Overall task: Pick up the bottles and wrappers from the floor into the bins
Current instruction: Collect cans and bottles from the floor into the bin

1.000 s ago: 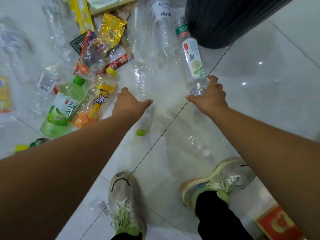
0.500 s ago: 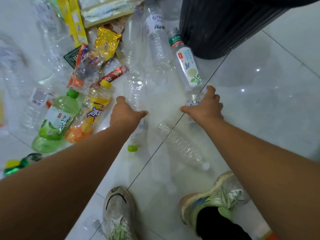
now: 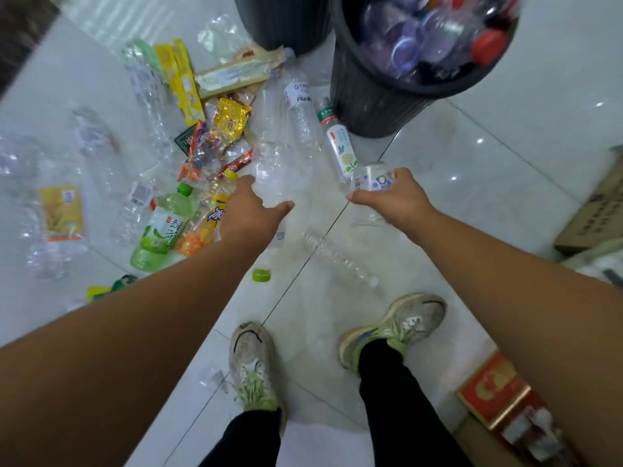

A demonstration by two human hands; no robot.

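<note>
The fingers of the left hand (image 3: 251, 214) curl round a clear bottle (image 3: 274, 173), thumb on one side and fingers on the other; the bottle runs under the palm to a lime cap (image 3: 261, 275) pointing back toward the person. The fingers of the right hand (image 3: 394, 200) are wrapped round a small bottle (image 3: 374, 178) with a blue-and-white label, whose clear body shows below the hand. I cannot tell whether either bottle is off the floor (image 3: 472, 163). Between the two hands a ribbed bottle (image 3: 340, 261) lies along a tile joint, and a white-label bottle (image 3: 340, 150) lies just beyond the right hand. Beside the left hand lie an orange bottle (image 3: 205, 227) and a green tea bottle (image 3: 161, 227), touching each other, with a heap of wrappers (image 3: 229, 123) and more clear bottles beyond them. A black bin (image 3: 371, 106) packed with bottles stands past the right hand, and a second bin (image 3: 279, 21) stands next to it. Two shoes (image 3: 251, 358) stand near the lower edge, with a red box (image 3: 492, 389) and a carton (image 3: 600, 210) on the right.
</note>
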